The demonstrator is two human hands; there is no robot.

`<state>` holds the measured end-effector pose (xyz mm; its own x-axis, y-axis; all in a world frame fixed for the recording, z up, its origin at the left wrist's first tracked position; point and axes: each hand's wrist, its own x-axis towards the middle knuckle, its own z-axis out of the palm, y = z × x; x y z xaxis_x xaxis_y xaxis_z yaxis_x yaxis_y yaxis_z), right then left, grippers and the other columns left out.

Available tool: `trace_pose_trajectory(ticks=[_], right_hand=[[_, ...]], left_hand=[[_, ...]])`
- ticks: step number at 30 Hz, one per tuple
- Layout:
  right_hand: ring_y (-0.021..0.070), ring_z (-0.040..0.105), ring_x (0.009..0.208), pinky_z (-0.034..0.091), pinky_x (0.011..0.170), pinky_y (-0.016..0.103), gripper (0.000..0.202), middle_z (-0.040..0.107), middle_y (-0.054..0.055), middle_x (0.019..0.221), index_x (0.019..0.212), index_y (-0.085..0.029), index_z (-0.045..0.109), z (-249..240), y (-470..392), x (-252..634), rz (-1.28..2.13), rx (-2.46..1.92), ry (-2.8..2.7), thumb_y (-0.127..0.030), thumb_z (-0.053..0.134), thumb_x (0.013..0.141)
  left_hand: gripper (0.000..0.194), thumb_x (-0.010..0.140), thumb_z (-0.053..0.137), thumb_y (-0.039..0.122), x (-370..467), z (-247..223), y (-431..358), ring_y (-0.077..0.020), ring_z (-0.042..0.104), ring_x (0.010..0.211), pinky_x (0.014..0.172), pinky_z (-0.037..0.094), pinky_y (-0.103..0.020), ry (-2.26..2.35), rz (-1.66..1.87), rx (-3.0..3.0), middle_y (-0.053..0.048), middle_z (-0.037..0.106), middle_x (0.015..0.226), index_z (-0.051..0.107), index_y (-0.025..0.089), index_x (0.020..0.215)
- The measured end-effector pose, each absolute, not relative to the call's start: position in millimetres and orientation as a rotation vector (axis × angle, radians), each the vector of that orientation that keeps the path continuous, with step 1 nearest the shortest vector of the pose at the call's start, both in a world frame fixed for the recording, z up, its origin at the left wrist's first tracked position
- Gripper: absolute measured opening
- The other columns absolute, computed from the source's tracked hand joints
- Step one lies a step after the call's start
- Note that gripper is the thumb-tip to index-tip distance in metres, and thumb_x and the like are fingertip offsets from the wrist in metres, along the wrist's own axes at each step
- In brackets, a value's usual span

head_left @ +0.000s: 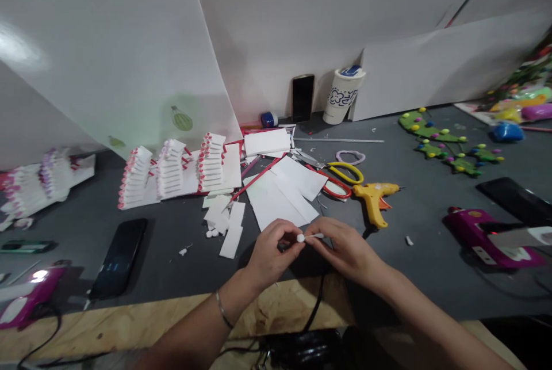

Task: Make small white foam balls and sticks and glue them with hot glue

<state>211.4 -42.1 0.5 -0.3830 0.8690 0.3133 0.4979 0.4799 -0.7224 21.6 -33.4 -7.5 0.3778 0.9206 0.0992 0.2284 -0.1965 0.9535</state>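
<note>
My left hand [276, 249] pinches a small white roundish piece [301, 238] between thumb and fingertips, above the near edge of the dark table. Close beside it, my right hand [342, 246] is closed on a thin white stick [318, 235] that looks like a cotton swab. The stick's left end meets the white piece or lies right by it; I cannot tell if they are joined. Just beyond both hands lie white card sheets [280, 191]. Left of them are white cut scraps [233, 237] and several small white discs [212, 233].
A yellow glue gun [373, 200] lies right of the hands, near yellow-handled scissors [348, 172] and red-handled scissors [336, 187]. White fan-like pieces with red tips [211, 163] stand at left. A phone [118, 258], a paper cup [341, 96] and green clay shapes [431, 128] are around.
</note>
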Motion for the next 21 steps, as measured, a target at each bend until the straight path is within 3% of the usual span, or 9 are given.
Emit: trace_pose_trajectory(ticks=[8,16,21], right_hand=[[0.0185,0.063,0.074,0.048,0.070,0.031,0.018,0.069,0.006,0.077,0.083,-0.021,0.061,2.5,-45.1,206.5,0.640,-1.133,-2.000,-0.028,0.048,0.093],[0.0153,0.059,0.070,0.046,0.066,0.026,0.025,0.066,0.001,0.074,0.079,-0.019,0.061,11.6,-46.4,207.0,1.256,-1.252,-1.798,-0.038,0.049,0.092],[0.0154,0.060,0.071,0.048,0.068,0.027,0.019,0.067,0.003,0.081,0.091,-0.020,0.062,7.0,-48.1,206.2,0.999,-1.285,-1.794,-0.033,0.049,0.091]], left_hand=[[0.046,0.059,0.082,0.045,27.9,-6.7,-30.1,-0.0082,0.057,0.053,0.057,0.052,-0.024,0.945,0.841,0.956,0.002,0.059,0.066,0.057,0.014,0.082],[0.043,0.059,0.081,0.046,29.2,-4.4,-34.7,-0.0084,0.059,0.053,0.055,0.053,-0.023,0.913,0.821,0.975,0.002,0.060,0.065,0.057,0.014,0.077],[0.046,0.059,0.081,0.047,27.0,-9.6,-29.2,-0.0094,0.059,0.051,0.051,0.051,-0.022,0.926,0.858,0.946,0.002,0.060,0.058,0.058,0.013,0.081]])
